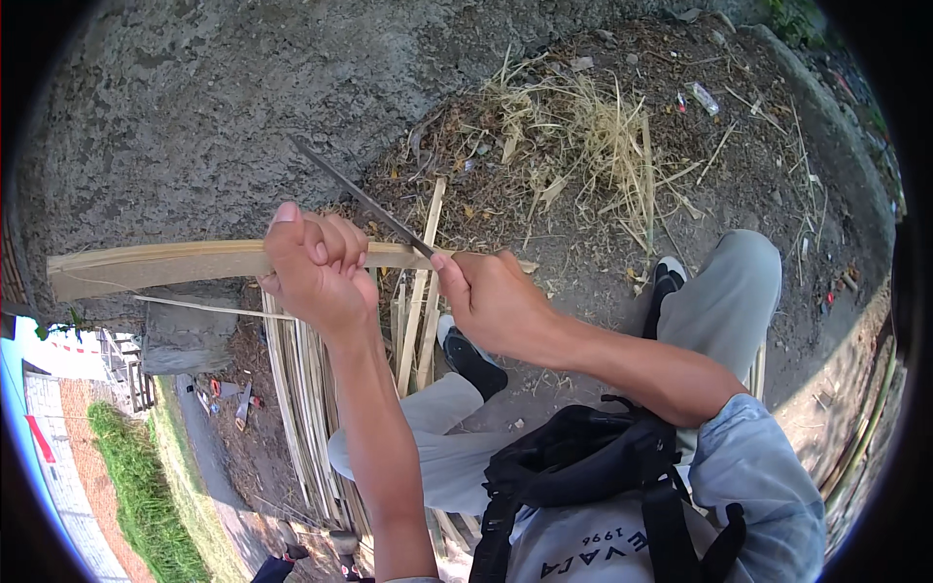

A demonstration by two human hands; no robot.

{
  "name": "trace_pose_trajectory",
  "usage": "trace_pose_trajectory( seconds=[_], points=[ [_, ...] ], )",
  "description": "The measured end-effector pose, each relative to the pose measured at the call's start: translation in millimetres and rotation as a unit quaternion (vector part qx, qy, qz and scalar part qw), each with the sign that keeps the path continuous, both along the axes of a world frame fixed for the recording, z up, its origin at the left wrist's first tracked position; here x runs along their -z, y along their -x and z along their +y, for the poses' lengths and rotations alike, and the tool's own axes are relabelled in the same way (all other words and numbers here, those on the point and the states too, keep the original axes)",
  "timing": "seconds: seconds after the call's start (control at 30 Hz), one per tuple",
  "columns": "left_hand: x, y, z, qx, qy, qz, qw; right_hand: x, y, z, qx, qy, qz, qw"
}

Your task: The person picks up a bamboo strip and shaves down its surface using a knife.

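Note:
My left hand (326,267) is closed around a long, flat bamboo slat (155,265), which lies crosswise in front of me with its wide end out to the left. The slat's right end shows just beyond my right hand (496,301). That hand is wrapped round a knife, its handle hidden in the fist. From there the long, thin, dark knife blade (364,202) slants up and to the left, crossing over the slat between my hands. A thin pale sliver (209,308) sticks out below the slat, near my left wrist.
Many split bamboo strips (292,418) lie in a bundle beside my left leg. Ahead is a heap of straw-like shavings (593,136) against a rough grey wall (243,87). A saw (243,408) and other tools lie at the left. Another person's foot (296,551) shows at the lower left.

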State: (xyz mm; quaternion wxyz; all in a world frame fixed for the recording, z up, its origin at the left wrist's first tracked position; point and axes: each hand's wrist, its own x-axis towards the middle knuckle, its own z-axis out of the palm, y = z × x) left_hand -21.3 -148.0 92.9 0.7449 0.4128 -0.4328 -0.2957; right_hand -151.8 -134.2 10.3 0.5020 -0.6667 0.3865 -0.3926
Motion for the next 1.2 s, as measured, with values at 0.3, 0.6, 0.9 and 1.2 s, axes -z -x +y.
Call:
trace_pose_trajectory(
  seconds=[0.3, 0.6, 0.9, 1.2],
  points=[
    [0.7, 18.7, -4.6, 0.022, 0.036, 0.001, 0.999, 23.2, 15.1, -0.7, 0.021, -0.041, 0.018, 0.999],
    [7.6, 25.3, 7.1, 0.013, 0.040, -0.022, 0.999, 56.8, 23.9, 6.7, 0.032, -0.075, 0.049, 0.995],
    [2.5, 18.0, 7.0, 0.056, 0.033, -0.036, 0.997, 70.5, 44.9, -24.5, -0.074, -0.055, 0.033, 0.995],
    [7.4, 27.2, 13.7, -0.009, 0.027, -0.040, 0.999, 68.5, 24.7, 15.4, 0.015, -0.065, 0.005, 0.998]
  ],
)
